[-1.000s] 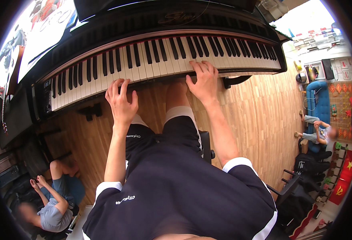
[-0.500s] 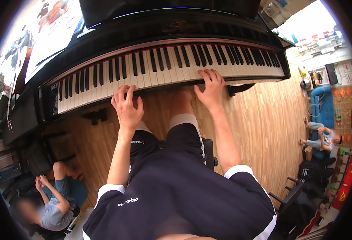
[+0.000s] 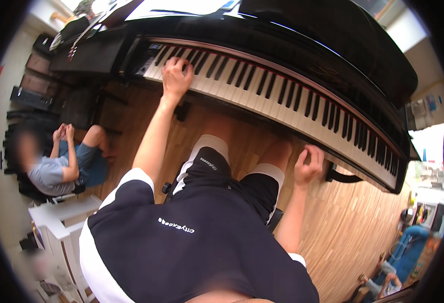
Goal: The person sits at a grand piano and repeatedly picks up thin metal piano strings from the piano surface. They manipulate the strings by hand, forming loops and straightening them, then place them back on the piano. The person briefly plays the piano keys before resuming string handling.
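A black piano [image 3: 328, 55] with a long row of white and black keys [image 3: 262, 103] stretches across the view in front of me. My left hand [image 3: 177, 78] is over the keys near their left end, fingers bent and spread, the fingertips on or just above the keys. Off the keyboard, my right hand [image 3: 309, 164] hangs in the air just on my side of its front edge. Its fingers are loosely curled with a gap to the thumb, and it holds nothing.
At left, a seated person [image 3: 55, 166] has both hands raised together, near a white piece of furniture [image 3: 60, 222]. White sheets [image 3: 181, 7] lie on top of the piano. Another person [image 3: 386, 283] sits by a blue sofa [image 3: 409, 245] at lower right.
The view has turned toward the left. My left hand has moved along the keys to their left end. My right hand has come back off the keys toward me.
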Demonstrator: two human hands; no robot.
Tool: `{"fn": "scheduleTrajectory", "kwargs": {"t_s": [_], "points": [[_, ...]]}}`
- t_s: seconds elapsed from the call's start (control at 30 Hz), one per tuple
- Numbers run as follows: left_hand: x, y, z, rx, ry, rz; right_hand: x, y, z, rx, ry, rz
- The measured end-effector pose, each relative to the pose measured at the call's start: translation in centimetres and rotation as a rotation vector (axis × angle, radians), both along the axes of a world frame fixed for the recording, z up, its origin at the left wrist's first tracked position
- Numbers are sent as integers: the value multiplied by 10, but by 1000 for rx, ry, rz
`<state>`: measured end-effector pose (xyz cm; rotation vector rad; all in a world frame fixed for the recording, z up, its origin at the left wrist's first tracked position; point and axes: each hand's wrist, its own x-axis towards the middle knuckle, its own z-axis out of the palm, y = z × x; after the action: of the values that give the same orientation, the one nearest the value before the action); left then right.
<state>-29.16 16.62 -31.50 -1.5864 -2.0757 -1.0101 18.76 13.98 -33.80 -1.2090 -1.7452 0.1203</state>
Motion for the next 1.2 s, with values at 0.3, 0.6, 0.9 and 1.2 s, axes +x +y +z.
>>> {"fn": "scheduleTrajectory", "kwargs": {"t_s": [0.3,0.6,0.9,1.2], "points": [[-112,-41,0,-208,62,139,-12,-68,-80,-552,116,250],[-132,-27,5,-419,180,252,15,-57,-126,-834,104,223],[-135,-1,12,-539,65,367,11,-60,-124,-857,54,130],[-133,4,9,-610,-2,423,18,-41,-106,-1045,253,337]]}}
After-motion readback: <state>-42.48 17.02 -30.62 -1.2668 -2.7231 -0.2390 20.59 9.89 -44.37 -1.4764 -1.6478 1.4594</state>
